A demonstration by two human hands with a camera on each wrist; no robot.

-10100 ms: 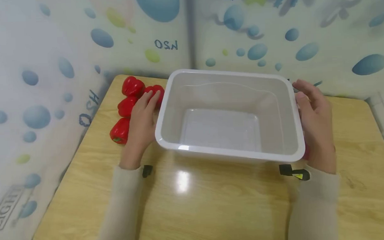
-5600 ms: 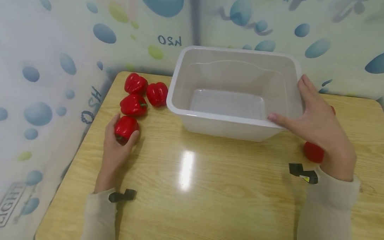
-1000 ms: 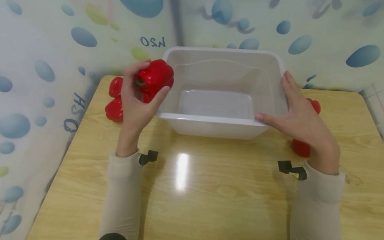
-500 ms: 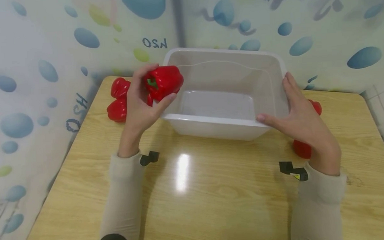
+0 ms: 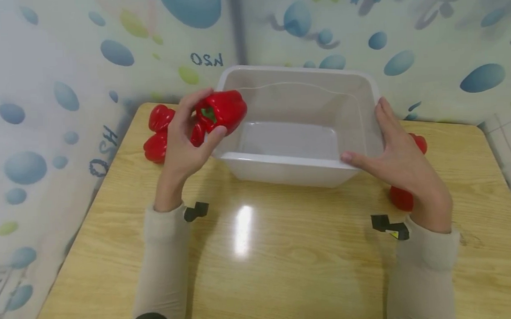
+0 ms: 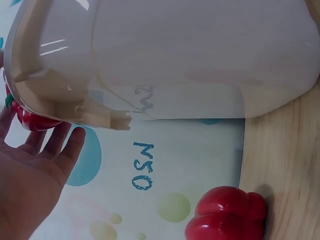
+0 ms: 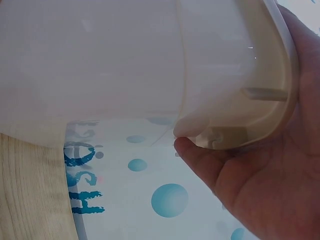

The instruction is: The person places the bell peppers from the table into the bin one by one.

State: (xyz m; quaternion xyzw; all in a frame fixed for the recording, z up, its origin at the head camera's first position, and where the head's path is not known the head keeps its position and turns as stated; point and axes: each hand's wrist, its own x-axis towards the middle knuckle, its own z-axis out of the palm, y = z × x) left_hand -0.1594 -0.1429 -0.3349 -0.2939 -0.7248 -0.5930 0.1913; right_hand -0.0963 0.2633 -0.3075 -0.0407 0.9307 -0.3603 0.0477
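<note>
In the upper left-centre of the head view, the person's left hand (image 5: 183,141) pinched a red pepper (image 5: 232,111) between its thumb and curved fingers, the pepper's green stem (image 5: 209,115) turned toward the camera. This pepper overlapped the left rim of a whitish tub (image 5: 287,170) near the centre of the frame; whether it touched that rim could not be told. The right hand (image 5: 405,161) gripped the tub's near right corner, its thumb on the front rim and its fingers along the right side. In the left wrist view, the pepper showed only in part at the left edge, behind the rim. The tub stood on a wood-grained worktop (image 5: 293,266). Left of it in the head view lay an upper-left pepper (image 5: 160,117) and, just below, a lower-left pepper (image 5: 155,148), both partly covered by the left hand. At right, the right hand partly hid a far-right pepper (image 5: 420,142) and a near-right pepper (image 5: 401,199). Blue and green spots marked the pale wall (image 5: 260,42) across the top, and light sleeves (image 5: 162,266) reached up from the bottom.
</note>
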